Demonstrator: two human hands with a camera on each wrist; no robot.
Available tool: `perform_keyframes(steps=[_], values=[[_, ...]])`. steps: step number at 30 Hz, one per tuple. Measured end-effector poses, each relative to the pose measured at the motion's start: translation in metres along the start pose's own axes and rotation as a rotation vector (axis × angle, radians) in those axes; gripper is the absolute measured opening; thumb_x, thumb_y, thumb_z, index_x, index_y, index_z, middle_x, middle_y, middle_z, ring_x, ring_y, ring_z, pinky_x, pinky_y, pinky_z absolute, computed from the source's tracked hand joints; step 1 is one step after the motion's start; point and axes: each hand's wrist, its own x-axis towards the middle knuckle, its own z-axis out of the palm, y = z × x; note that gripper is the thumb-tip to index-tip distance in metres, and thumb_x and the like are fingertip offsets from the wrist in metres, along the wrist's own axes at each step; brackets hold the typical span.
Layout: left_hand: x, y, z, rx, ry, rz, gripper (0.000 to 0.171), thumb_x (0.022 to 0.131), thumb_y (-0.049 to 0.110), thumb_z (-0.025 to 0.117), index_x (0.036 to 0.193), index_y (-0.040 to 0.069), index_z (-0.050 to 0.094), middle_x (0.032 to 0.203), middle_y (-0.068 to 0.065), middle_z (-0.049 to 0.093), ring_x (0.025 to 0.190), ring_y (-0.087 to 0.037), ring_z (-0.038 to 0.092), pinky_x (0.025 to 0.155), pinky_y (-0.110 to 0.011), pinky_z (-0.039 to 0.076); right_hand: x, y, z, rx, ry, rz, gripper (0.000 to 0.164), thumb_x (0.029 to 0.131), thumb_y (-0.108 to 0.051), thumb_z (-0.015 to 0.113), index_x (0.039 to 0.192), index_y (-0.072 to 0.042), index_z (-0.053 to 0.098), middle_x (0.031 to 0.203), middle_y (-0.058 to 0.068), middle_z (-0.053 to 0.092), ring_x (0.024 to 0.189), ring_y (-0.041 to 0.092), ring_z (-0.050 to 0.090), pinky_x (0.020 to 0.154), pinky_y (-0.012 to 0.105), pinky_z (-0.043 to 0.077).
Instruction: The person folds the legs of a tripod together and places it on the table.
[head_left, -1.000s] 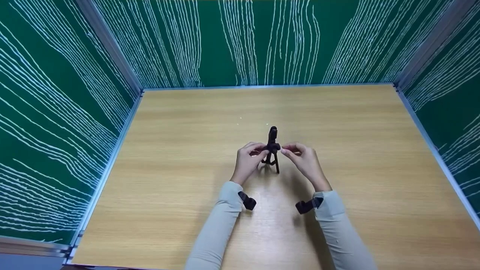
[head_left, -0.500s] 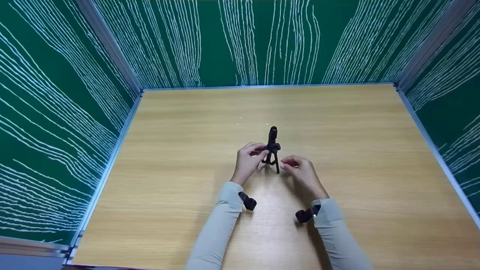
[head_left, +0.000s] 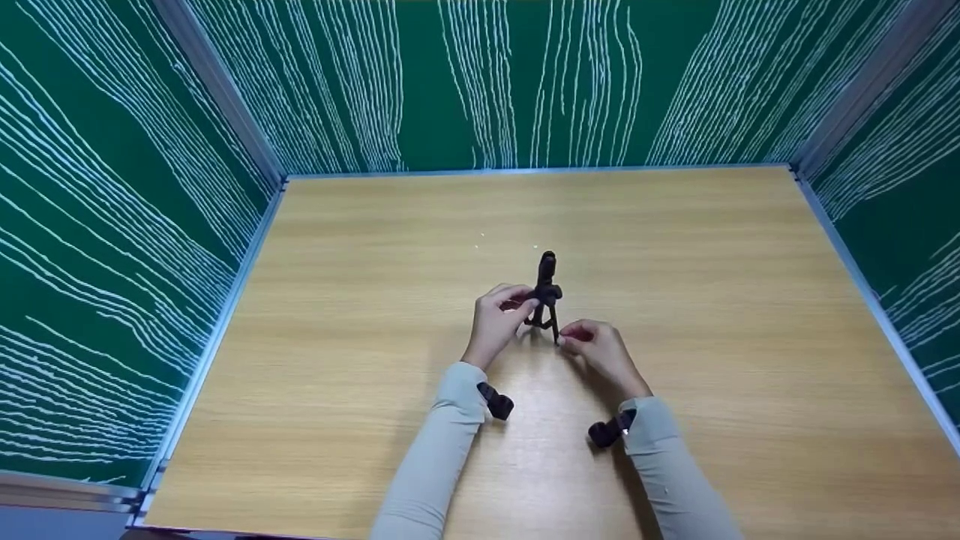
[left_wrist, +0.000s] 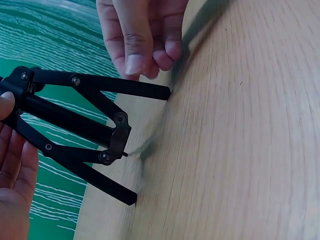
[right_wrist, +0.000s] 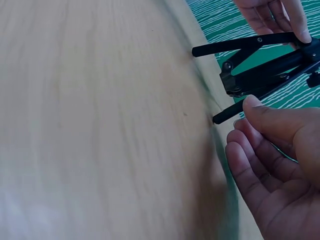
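Note:
A small black tripod stands upright on the wooden table, its legs spread. My left hand pinches it at the hub where the legs meet. Near the foot of the right leg, my right hand has thumb and fingertips on that leg, pinching it close to the tabletop. Braces joining the legs to the central tube show in the left wrist view. Its top part is out of frame in that view, and the left fingers cover part of the hub.
The wooden tabletop surrounds the tripod. Green walls with wavy white lines rise at the back and both sides, edged by metal rails. A few tiny white specks lie behind the tripod.
My right hand has come down from beside the tripod's hub to the lower end of its right leg and now touches it. The left hand and the tripod have stayed put.

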Motion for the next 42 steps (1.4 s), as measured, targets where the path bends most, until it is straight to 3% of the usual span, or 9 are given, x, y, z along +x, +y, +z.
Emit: perform_keyframes(steps=[7,19,22,28,35,42], values=[[0.000,0.002,-0.001,0.002,0.000,0.003,0.016,0.084,0.001,0.071,0.098,-0.007,0.071,0.096,-0.018,0.070,0.084,-0.017,0.066,0.077,-0.021,0.057,0.003,0.003,0.003,-0.020,0.015,-0.010,0.015,0.085,-0.009,0.071,0.096,0.001,0.071,0.089,0.011,0.073,0.074,0.007,0.061,0.069,0.017,0.049],[0.001,-0.002,0.000,0.013,0.003,0.006,0.017,0.084,0.002,0.072,0.098,-0.006,0.071,0.094,-0.018,0.070,0.082,-0.016,0.067,0.076,-0.021,0.056,0.003,0.001,0.003,-0.041,0.024,0.010,0.016,0.084,-0.015,0.073,0.094,-0.002,0.072,0.082,0.005,0.071,0.052,0.006,0.049,0.049,0.018,0.042],[0.004,-0.016,0.003,0.019,0.009,0.002,0.017,0.083,0.003,0.072,0.098,-0.005,0.072,0.095,-0.018,0.070,0.083,-0.019,0.067,0.077,-0.022,0.057,0.003,0.001,0.003,-0.033,0.013,0.013,0.016,0.085,-0.014,0.073,0.095,-0.003,0.072,0.082,0.006,0.071,0.049,0.006,0.048,0.046,0.018,0.041],[0.007,-0.039,0.007,0.004,0.011,-0.005,0.018,0.083,0.010,0.075,0.099,0.001,0.073,0.096,-0.011,0.071,0.084,-0.012,0.067,0.077,-0.021,0.057,0.002,0.001,0.003,-0.018,0.012,0.006,0.015,0.085,-0.013,0.073,0.095,-0.002,0.072,0.083,0.009,0.071,0.047,0.007,0.047,0.044,0.018,0.039],[0.000,0.001,-0.001,0.012,0.009,-0.007,0.017,0.083,0.001,0.071,0.099,-0.007,0.071,0.096,-0.019,0.071,0.081,-0.015,0.067,0.076,-0.020,0.056,0.004,0.001,0.004,-0.046,0.027,-0.015,0.016,0.085,-0.014,0.073,0.095,-0.001,0.073,0.082,0.009,0.072,0.049,0.006,0.050,0.046,0.018,0.041],[0.000,-0.001,-0.001,0.004,0.018,-0.013,0.017,0.083,0.001,0.072,0.098,-0.006,0.072,0.096,-0.019,0.071,0.079,-0.007,0.065,0.077,-0.021,0.056,0.005,-0.001,0.006,-0.055,0.019,0.004,0.018,0.085,-0.015,0.073,0.097,-0.002,0.073,0.083,0.009,0.073,0.049,0.006,0.051,0.046,0.019,0.042]])
